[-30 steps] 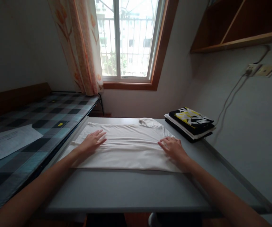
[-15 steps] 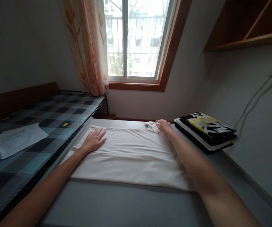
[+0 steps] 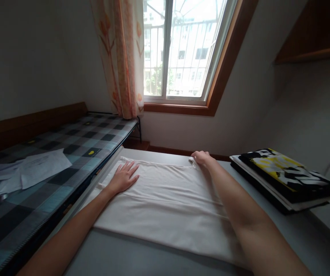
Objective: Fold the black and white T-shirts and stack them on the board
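A white garment (image 3: pixel 165 211), which looks like a T-shirt, lies folded lengthwise across the table, with soft wrinkles over its surface. My left hand (image 3: pixel 123 179) rests flat on its left part, fingers spread. At the far right corner, my right hand (image 3: pixel 202 157) is closed on the fabric, and a small bunched bit of cloth shows beside the fingertips. My right forearm covers part of the garment's right end.
The grey-white table (image 3: pixel 119 253) carries a stack of folded clothes (image 3: pixel 285 172) at its right. On the left is a bed with a checked mattress (image 3: pixel 96 134) and loose papers (image 3: pixel 44 166). Behind are a curtain (image 3: pixel 121 57) and a window (image 3: pixel 185 57); a wooden shelf (image 3: pixel 311 53) hangs upper right.
The view has shifted, so the scene sits further right. The bunched cloth at my right hand shows less and lies closer to its fingers. My left hand still presses flat on the garment.
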A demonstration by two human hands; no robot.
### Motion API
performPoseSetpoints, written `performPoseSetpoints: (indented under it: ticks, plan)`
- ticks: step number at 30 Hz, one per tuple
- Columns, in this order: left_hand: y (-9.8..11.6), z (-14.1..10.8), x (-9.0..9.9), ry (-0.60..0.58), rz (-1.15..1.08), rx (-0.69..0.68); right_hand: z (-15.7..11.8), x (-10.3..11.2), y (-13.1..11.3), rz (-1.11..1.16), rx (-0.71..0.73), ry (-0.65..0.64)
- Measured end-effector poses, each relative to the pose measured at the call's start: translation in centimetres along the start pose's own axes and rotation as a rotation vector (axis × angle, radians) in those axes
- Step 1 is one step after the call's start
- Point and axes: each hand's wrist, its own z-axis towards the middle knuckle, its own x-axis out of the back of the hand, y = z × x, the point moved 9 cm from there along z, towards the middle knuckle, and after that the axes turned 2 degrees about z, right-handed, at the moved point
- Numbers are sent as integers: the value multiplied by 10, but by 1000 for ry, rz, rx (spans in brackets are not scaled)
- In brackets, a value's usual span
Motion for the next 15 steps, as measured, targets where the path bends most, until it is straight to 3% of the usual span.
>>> performPoseSetpoints:
  ticks: [4, 9, 13, 15]
  plan:
    - [2, 0, 1, -1, 2, -2, -5, 7, 8, -102, -64, -51]
    - [1, 0, 1, -1, -2, 1, -25, 42, 11, -212, -66, 67]
    - [0, 1, 0, -5, -6, -2, -70, 75, -6, -306, -56, 176]
    - [0, 1, 0, -8, -5, -4, -104, 72, -18, -323, -39, 63]
